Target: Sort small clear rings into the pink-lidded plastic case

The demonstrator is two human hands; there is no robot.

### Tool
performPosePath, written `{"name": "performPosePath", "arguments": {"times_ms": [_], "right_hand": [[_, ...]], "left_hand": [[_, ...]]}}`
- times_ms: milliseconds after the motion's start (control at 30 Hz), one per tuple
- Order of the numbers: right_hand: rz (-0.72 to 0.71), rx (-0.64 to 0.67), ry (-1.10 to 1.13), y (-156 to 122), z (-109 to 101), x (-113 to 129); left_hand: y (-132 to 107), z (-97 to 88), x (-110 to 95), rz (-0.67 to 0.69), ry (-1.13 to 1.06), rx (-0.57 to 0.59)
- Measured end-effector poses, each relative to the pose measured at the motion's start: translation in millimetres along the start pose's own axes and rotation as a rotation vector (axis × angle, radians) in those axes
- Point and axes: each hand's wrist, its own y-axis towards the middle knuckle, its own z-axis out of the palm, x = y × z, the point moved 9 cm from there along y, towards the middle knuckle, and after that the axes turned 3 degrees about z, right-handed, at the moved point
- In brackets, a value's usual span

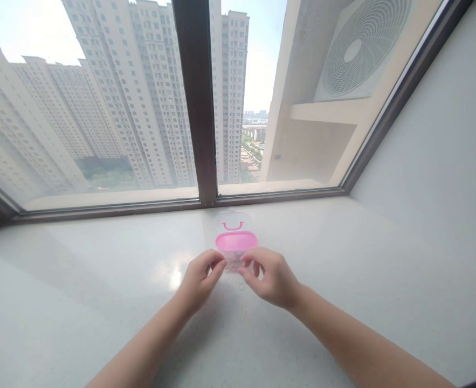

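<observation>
A small container with a pink oval rim (236,241) stands on the white sill in front of me. Its see-through body shows small dark and reddish things inside, too blurred to name. Behind the rim is a clear lid with a pink curved handle (233,225). My left hand (203,275) is at the container's near left side, thumb and forefinger pinched together. At the near right, my right hand (272,275) has its fingers curled toward the thumb. Whatever either pinch holds is too small to make out. A tiny clear ring (241,286) lies just below the fingertips.
The white sill (80,302) spreads around both arms. Beyond it rises a window with a dark brown frame (207,161), with tall buildings and an outdoor air-conditioner unit (354,51) outside. A white wall (435,134) closes the right side.
</observation>
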Motion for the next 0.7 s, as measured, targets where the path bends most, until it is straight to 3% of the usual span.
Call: {"name": "performPosePath", "arguments": {"times_ms": [133,300,533,700], "right_hand": [[0.122,0.157,0.058,-4,33,-11],[0.106,0.223,0.11,-6,44,-13],[0.101,0.28,0.168,-12,48,-19],[0.144,0.281,0.204,-14,53,-25]], "left_hand": [[-4,10.9,6,-0.1,-0.123,-0.003],[-6,18.4,13,-0.121,-0.08,0.025],[-9,21.5,-5,0.104,0.144,0.082],[-9,26.8,-5,0.134,0.21,0.131]]}}
